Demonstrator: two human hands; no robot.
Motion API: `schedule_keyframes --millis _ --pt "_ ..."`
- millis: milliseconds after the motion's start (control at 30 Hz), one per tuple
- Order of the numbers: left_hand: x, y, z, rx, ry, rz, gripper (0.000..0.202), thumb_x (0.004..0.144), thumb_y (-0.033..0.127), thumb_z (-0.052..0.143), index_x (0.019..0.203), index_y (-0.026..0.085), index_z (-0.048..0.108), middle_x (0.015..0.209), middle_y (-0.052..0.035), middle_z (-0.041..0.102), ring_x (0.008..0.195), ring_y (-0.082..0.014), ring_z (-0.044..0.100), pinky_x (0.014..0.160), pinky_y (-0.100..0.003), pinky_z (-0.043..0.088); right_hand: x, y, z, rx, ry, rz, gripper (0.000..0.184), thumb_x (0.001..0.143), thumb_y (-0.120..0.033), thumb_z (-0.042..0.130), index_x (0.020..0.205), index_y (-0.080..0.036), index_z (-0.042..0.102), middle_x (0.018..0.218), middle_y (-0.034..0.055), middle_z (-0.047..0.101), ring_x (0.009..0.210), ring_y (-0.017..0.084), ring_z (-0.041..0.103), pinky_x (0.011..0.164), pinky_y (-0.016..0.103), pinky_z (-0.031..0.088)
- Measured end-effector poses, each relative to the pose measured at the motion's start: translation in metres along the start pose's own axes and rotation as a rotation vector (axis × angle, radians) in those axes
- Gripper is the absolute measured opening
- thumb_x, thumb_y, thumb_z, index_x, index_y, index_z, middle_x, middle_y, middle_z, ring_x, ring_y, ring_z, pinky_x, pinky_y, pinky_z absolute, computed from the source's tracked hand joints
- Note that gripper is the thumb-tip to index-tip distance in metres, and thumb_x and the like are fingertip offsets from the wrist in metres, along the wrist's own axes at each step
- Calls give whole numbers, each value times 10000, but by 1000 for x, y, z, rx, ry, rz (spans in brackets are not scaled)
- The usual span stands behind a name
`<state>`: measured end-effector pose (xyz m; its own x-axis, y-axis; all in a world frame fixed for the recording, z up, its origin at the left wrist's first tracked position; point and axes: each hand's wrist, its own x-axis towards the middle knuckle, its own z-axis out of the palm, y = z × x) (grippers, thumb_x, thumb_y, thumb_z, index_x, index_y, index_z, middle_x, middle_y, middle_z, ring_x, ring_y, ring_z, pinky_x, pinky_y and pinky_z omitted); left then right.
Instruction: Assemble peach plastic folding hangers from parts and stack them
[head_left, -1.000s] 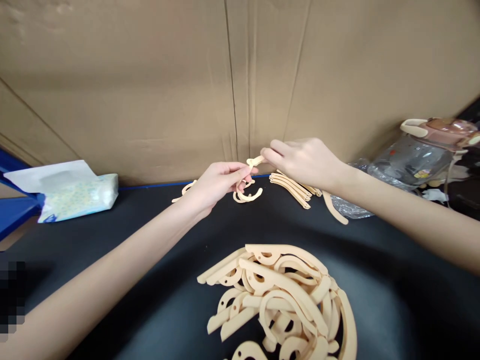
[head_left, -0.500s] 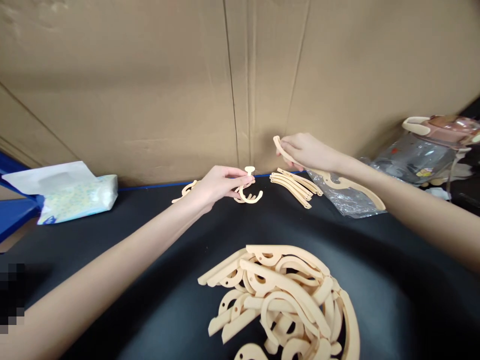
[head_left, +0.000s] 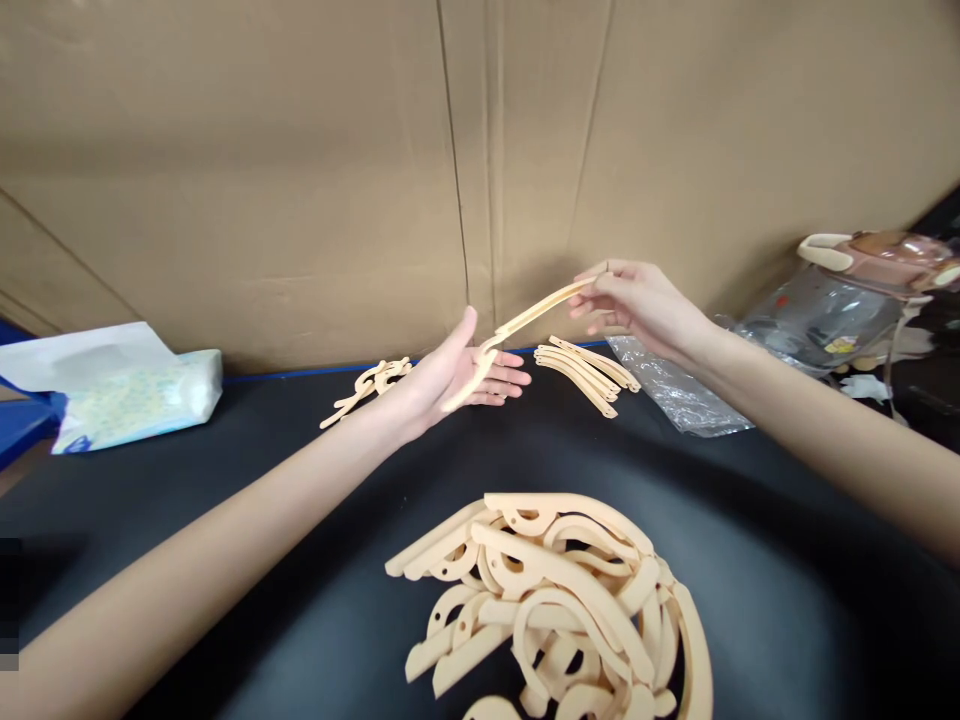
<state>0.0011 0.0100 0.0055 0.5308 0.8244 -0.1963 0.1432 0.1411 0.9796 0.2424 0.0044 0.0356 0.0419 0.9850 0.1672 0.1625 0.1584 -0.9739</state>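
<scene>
My right hand (head_left: 626, 300) pinches one end of a long beige plastic folding hanger (head_left: 544, 307), which slopes down to the left. Its lower end crosses in front of the palm of my left hand (head_left: 472, 375). That hand is open, thumb up and fingers stretched out, not closed around the hanger. Just right of the left fingers lies a row of slim beige hanger arms (head_left: 581, 375). Behind my left wrist is a small group of beige hooks (head_left: 375, 383), partly hidden by the forearm.
A large heap of beige hanger parts (head_left: 562, 590) lies at the front of the black table (head_left: 300, 600). A tissue pack (head_left: 142, 400) is at the left; a clear plastic bag (head_left: 682, 395) and a water bottle (head_left: 832, 300) are at the right. Brown cardboard (head_left: 300, 180) stands behind.
My left hand has let go of the hook and opened. More hooks show in the group at the left. My right hand has turned the hanger to the left, toward the left palm.
</scene>
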Motion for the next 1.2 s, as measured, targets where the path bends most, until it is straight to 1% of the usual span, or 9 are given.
schedule_keyframes --millis 133,233,367,567,733,833,933,1000,1200 --pt "-14 7 4 -101 -27 9 217 867 328 629 799 123 614 737 -26 621 624 -92 570 612 -216 484 -14 2 1 -703 -129 -278 131 805 -290 670 853 -182 614 808 35 703 726 172 651 602 271 469" --pt "-20 12 17 80 5 16 256 910 250 546 683 135 528 629 14 528 495 -54 462 441 -168 378 -27 -4 18 -1233 -167 -458 233 914 -394 555 1022 -196 615 816 32 716 697 192 646 544 261 337" --pt "-22 17 33 196 38 22 240 918 189 460 680 165 449 538 55 417 413 -44 362 355 -157 266 -37 -11 40 -1511 -183 -549 309 1011 -352 367 1016 -151 601 789 79 715 635 199 642 471 277 185" --pt "-23 12 32 173 53 30 229 941 265 402 726 187 422 551 67 389 397 -43 338 342 -146 219 -35 -2 49 -1522 -280 -547 339 1017 -292 331 1008 -103 612 680 113 688 561 204 612 487 284 208" --pt "-47 2 35 328 -21 82 217 915 309 457 736 189 437 628 51 468 453 -50 392 406 -162 288 -15 12 37 -890 -294 -249 516 1041 -331 154 866 -137 599 609 33 650 438 110 558 502 229 361" --pt "-57 -3 16 472 -149 33 310 892 409 465 677 186 457 634 30 495 495 -82 424 462 -209 332 -5 22 25 -884 -292 -172 597 1039 -416 116 828 -153 609 571 13 639 432 106 571 536 221 415" --pt "-50 -4 -21 796 155 90 362 833 481 503 624 185 514 563 30 459 529 -115 413 503 -244 285 -11 33 27 -1275 -297 -253 563 1034 -434 221 803 -164 657 717 66 710 609 170 667 592 253 409" --pt "-41 -5 -44 998 343 -19 395 801 535 513 614 194 581 488 33 420 496 -128 378 499 -269 213 -19 40 38 -1387 -265 -286 481 1024 -388 311 838 -138 678 879 129 727 774 238 693 612 280 390" --pt "-29 -15 -64 1166 577 -129 368 770 574 561 652 230 620 601 3 584 616 -190 530 536 -272 278 -24 43 49 -1517 -163 -299 512 974 -520 391 962 -101 684 981 174 704 882 288 670 594 294 349"
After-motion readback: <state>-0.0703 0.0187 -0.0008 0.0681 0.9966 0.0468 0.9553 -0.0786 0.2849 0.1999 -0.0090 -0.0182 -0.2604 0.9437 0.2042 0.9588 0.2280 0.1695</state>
